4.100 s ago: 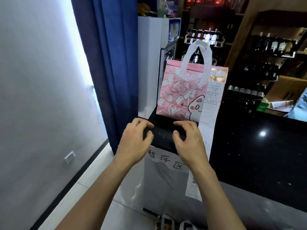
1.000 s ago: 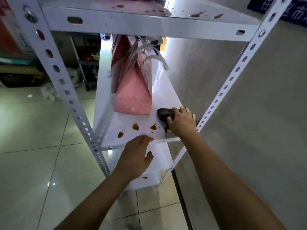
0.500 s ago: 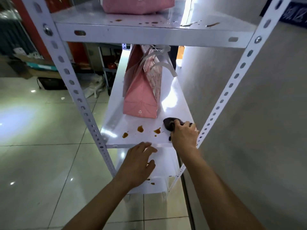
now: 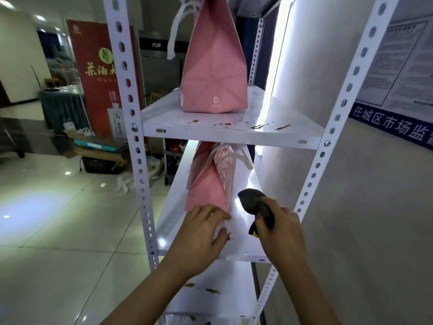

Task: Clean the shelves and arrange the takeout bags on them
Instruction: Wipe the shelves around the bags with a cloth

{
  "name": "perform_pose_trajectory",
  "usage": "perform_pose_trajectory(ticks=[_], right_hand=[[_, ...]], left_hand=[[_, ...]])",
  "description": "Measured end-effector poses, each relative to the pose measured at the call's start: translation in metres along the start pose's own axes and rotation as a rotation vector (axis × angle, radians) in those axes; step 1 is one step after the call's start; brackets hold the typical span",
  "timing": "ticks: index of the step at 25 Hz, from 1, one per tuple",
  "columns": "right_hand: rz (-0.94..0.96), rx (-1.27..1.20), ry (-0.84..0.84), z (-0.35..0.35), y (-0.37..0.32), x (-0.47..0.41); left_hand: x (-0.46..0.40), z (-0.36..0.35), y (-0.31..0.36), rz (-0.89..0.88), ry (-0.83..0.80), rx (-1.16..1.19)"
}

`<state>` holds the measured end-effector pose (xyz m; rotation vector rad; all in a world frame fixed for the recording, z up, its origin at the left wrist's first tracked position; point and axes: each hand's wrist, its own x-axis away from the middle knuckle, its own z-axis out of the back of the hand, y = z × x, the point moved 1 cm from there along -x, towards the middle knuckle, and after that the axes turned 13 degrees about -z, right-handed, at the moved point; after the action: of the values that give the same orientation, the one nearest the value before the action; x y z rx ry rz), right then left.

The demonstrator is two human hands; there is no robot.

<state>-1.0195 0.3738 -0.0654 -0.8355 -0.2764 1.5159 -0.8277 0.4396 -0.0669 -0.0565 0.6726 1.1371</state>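
Your right hand (image 4: 278,227) grips a dark crumpled cloth (image 4: 256,204); your left hand (image 4: 201,233) lies flat, fingers straight, on the white metal shelf (image 4: 168,221) touching a pink takeout bag (image 4: 206,186).

One takeout bag (image 4: 214,73) stood on the upper shelf (image 4: 232,131), with spots (image 4: 257,125) in front of it near the front edge. A second bag (image 4: 208,184) stood on the middle shelf (image 4: 236,242) directly below. A wall (image 4: 375,207) lay to the right of the rack, a banner (image 4: 98,73) behind it to the left.
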Motion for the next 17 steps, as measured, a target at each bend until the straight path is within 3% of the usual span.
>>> perform_pose_trajectory(ticks=[11,17], right_hand=[[0.325,-0.277,0.176,0.131,-0.111,0.008],[0.543,-0.009,0.152,0.129,-0.210,-0.031]], left_hand=[[-0.019,0.135,0.016,-0.077,0.387,-0.237],[-0.016,0.161,-0.012,0.013,0.371,-0.383]])
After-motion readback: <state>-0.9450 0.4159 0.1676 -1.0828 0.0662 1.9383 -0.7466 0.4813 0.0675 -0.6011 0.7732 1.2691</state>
